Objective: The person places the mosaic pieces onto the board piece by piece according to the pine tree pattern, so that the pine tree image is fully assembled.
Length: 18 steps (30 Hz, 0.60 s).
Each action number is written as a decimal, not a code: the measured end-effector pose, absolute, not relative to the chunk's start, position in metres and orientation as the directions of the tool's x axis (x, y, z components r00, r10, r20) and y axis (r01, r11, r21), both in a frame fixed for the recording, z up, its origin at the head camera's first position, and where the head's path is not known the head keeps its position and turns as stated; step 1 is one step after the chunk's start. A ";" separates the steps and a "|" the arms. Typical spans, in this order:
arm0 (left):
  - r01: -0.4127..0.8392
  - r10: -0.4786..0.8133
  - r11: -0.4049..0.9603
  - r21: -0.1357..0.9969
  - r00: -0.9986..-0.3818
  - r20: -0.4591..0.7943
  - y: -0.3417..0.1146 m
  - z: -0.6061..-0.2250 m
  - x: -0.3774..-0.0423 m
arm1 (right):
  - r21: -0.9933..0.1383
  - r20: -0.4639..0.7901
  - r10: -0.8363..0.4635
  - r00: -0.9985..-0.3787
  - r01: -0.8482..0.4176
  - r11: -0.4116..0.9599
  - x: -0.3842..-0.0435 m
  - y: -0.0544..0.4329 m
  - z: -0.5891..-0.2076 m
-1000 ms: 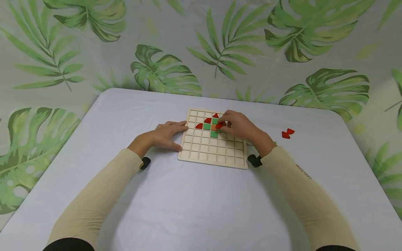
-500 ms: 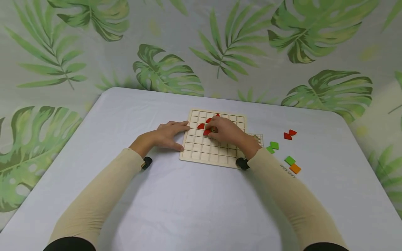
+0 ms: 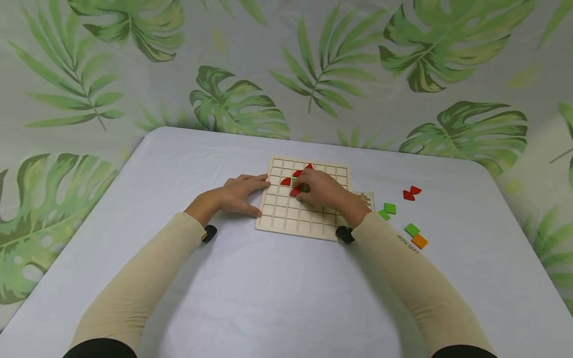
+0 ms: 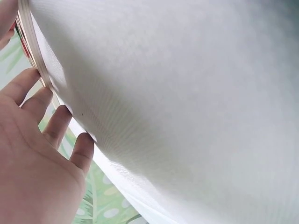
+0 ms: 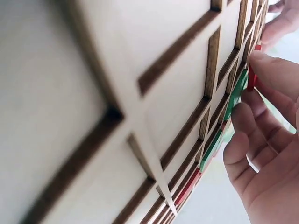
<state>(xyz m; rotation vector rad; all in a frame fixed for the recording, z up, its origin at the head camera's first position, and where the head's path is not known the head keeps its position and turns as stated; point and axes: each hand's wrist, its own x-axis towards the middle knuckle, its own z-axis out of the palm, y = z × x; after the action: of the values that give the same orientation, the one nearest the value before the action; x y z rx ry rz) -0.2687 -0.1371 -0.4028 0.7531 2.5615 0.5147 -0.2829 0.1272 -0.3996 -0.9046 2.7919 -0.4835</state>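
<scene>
My left hand (image 3: 237,194) lies with straight, spread fingers at the left edge of a wooden grid board (image 3: 286,214). In the left wrist view its fingertips meet the board's side. My right hand (image 3: 322,186) is over the board and pinches a red quarter-round tile (image 5: 252,72) between thumb and fingers, right at the grid. Just beside that tile, a green square tile (image 5: 237,93) sits in a cell. Up and left of the hand are a red tile (image 3: 285,182), a second red tile (image 3: 297,173) and a red triangular one (image 3: 310,166). The hand hides other cells.
Right of the board lie two loose red tiles (image 3: 409,195), green square tiles (image 3: 390,208) and an orange square tile (image 3: 419,241). A small printed card (image 3: 368,200) pokes out from under the right forearm. A leaf-print cloth (image 3: 241,99) hangs behind the white table (image 3: 268,288).
My right hand has moved left and slightly down across the board with a red tile, then stayed nearly still. Its sleeve has uncovered the green and orange tiles. The left hand has stayed put.
</scene>
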 end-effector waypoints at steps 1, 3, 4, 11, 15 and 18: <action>0.419 0.575 0.786 0.454 -0.766 -0.288 -0.137 -0.403 -0.269 | -0.351 -0.059 -0.593 -0.803 -0.539 0.765 -0.283 0.127 -0.400; 0.419 0.573 0.788 0.451 -0.766 -0.291 -0.137 -0.404 -0.269 | -0.350 -0.063 -0.585 -0.809 -0.531 0.772 -0.283 0.128 -0.400; 0.418 0.573 0.789 0.451 -0.766 -0.291 -0.137 -0.404 -0.269 | -0.350 -0.064 -0.581 -0.811 -0.527 0.775 -0.284 0.128 -0.401; 0.417 0.570 0.791 0.449 -0.768 -0.291 -0.137 -0.404 -0.269 | -0.357 -0.071 -0.574 -0.816 -0.517 0.778 -0.284 0.128 -0.402; 0.410 0.563 0.796 0.444 -0.771 -0.297 -0.137 -0.404 -0.270 | -0.363 -0.069 -0.582 -0.811 -0.523 0.771 -0.284 0.129 -0.403; 0.408 0.561 0.798 0.443 -0.771 -0.300 -0.136 -0.404 -0.270 | -0.364 -0.069 -0.584 -0.809 -0.525 0.769 -0.284 0.129 -0.403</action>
<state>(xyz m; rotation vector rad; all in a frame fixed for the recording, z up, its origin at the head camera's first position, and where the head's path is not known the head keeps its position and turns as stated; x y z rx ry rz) -0.2695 -0.1362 -0.4044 0.7280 2.5636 0.4978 -0.2842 0.1293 -0.4028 -0.8809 2.7850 -0.4945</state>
